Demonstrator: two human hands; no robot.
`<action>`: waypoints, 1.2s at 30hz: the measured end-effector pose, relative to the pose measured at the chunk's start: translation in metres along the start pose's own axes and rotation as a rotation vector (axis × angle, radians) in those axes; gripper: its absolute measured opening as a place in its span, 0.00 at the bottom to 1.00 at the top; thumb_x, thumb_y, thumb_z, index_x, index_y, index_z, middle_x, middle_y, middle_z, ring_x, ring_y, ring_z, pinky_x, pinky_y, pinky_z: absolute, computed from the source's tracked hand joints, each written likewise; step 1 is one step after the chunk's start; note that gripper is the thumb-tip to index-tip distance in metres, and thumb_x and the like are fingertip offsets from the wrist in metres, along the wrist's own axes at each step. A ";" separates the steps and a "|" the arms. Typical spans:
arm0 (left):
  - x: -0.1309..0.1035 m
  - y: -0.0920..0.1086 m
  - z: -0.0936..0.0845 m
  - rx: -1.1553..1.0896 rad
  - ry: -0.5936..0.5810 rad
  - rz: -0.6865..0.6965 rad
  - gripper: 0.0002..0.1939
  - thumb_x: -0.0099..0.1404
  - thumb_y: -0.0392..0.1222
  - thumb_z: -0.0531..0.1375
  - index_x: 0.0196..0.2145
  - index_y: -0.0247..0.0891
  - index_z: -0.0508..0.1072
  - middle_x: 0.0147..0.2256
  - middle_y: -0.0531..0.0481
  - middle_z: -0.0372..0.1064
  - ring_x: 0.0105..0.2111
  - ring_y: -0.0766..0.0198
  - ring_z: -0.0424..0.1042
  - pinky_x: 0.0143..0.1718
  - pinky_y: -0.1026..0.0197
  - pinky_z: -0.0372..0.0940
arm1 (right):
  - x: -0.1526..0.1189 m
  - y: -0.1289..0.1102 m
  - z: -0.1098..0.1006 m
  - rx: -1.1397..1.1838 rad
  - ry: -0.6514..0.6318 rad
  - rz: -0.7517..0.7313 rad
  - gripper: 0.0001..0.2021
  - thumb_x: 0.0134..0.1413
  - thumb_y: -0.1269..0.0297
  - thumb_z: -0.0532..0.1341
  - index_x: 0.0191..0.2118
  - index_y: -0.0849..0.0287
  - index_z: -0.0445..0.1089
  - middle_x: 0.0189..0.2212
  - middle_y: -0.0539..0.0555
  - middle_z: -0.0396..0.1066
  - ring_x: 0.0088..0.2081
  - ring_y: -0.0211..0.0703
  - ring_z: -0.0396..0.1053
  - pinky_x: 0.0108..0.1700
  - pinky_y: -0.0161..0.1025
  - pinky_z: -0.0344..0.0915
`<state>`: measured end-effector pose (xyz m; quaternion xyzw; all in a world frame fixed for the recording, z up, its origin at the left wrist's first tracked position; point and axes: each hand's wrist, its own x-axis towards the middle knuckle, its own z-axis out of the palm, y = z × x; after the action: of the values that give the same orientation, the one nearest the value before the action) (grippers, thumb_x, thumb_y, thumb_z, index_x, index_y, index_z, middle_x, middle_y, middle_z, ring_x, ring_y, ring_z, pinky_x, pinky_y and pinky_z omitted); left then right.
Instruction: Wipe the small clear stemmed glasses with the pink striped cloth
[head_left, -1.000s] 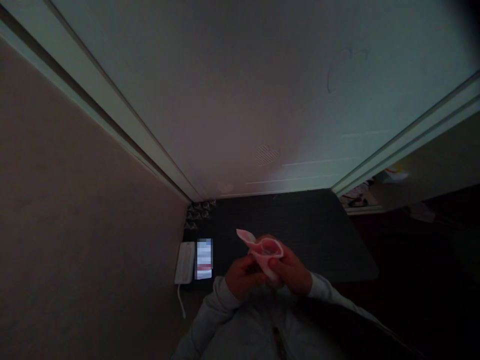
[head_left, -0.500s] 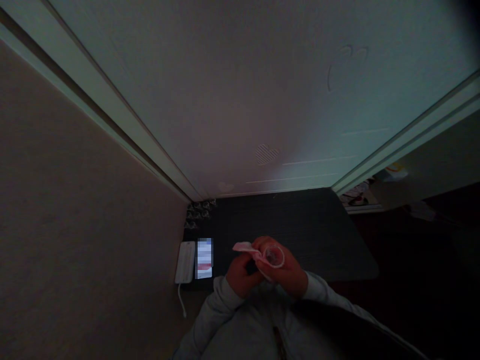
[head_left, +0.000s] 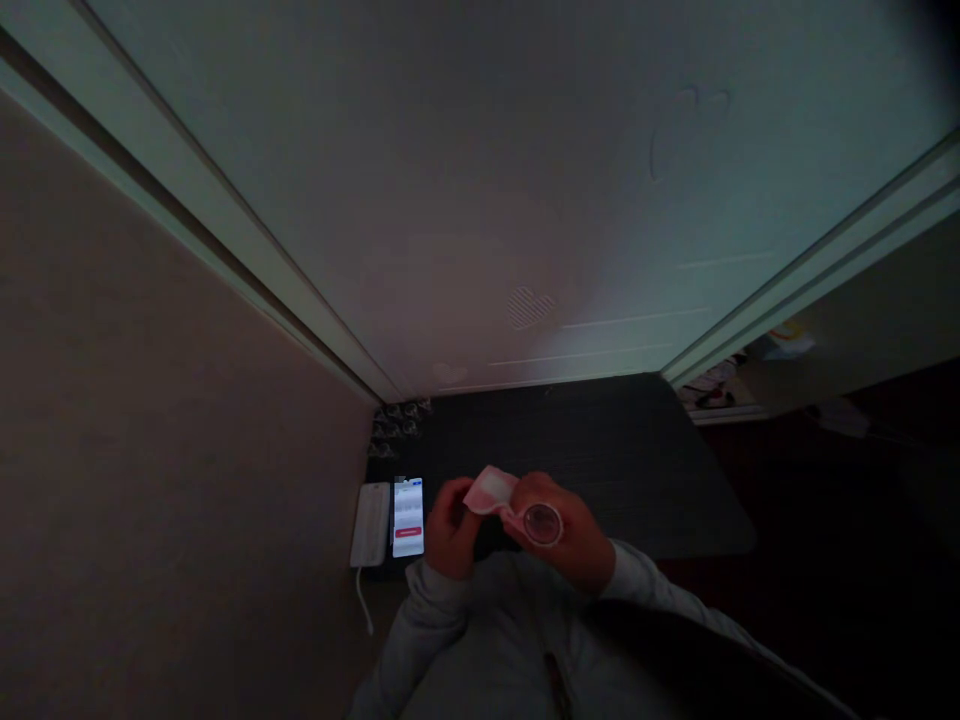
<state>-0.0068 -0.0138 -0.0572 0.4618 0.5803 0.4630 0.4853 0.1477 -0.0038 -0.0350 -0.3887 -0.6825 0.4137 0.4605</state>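
Dark table [head_left: 600, 440] sitting dim; above near edge, left hand [head_left: 450, 535] pinching, right hand [head_left: 581, 540] clasping pink cloth [head_left: 487, 490], stretching sideways, creasing beside round glassy piece [head_left: 542, 523].

You wear a pale grey, long-sleeved top [head_left: 495, 650], plain where visible. The left sleeve [head_left: 412, 630] and right sleeve [head_left: 675, 595] reach your wrists and show loose folds. A narrow, dark, brownish strip [head_left: 556, 680] marks the lower front; its nature is unclear. Your left hand [head_left: 450, 535] and right hand [head_left: 581, 540] are bare. Deep darkness obscures part of your right side.
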 end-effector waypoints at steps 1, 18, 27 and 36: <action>0.000 0.001 -0.001 0.009 0.045 0.013 0.10 0.53 0.41 0.57 0.33 0.35 0.66 0.30 0.50 0.66 0.31 0.63 0.67 0.33 0.62 0.62 | 0.001 0.000 0.000 0.005 -0.002 -0.007 0.05 0.43 0.70 0.60 0.26 0.57 0.62 0.24 0.50 0.65 0.28 0.39 0.64 0.34 0.39 0.61; -0.007 0.029 -0.001 0.581 -0.170 0.643 0.19 0.51 0.35 0.57 0.43 0.39 0.62 0.43 0.44 0.61 0.44 0.54 0.59 0.45 0.49 0.55 | -0.003 0.008 0.000 0.050 -0.039 0.076 0.19 0.45 0.67 0.60 0.46 0.54 0.62 0.40 0.56 0.60 0.45 0.44 0.59 0.45 0.41 0.60; -0.001 0.017 -0.006 0.513 -0.252 0.541 0.13 0.54 0.37 0.57 0.39 0.39 0.65 0.36 0.46 0.66 0.38 0.58 0.64 0.39 0.54 0.59 | -0.005 0.012 0.003 0.279 -0.068 0.250 0.17 0.45 0.66 0.60 0.44 0.56 0.61 0.41 0.55 0.62 0.43 0.43 0.62 0.45 0.42 0.61; -0.002 0.020 -0.008 0.335 -0.323 0.248 0.08 0.56 0.38 0.56 0.36 0.37 0.67 0.34 0.47 0.67 0.35 0.61 0.68 0.36 0.59 0.64 | -0.011 0.016 0.005 0.315 -0.181 0.328 0.19 0.43 0.65 0.60 0.44 0.58 0.60 0.38 0.55 0.65 0.39 0.43 0.65 0.40 0.41 0.63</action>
<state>-0.0132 -0.0135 -0.0369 0.6714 0.5029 0.3367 0.4277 0.1480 -0.0091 -0.0543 -0.3790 -0.5758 0.6172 0.3792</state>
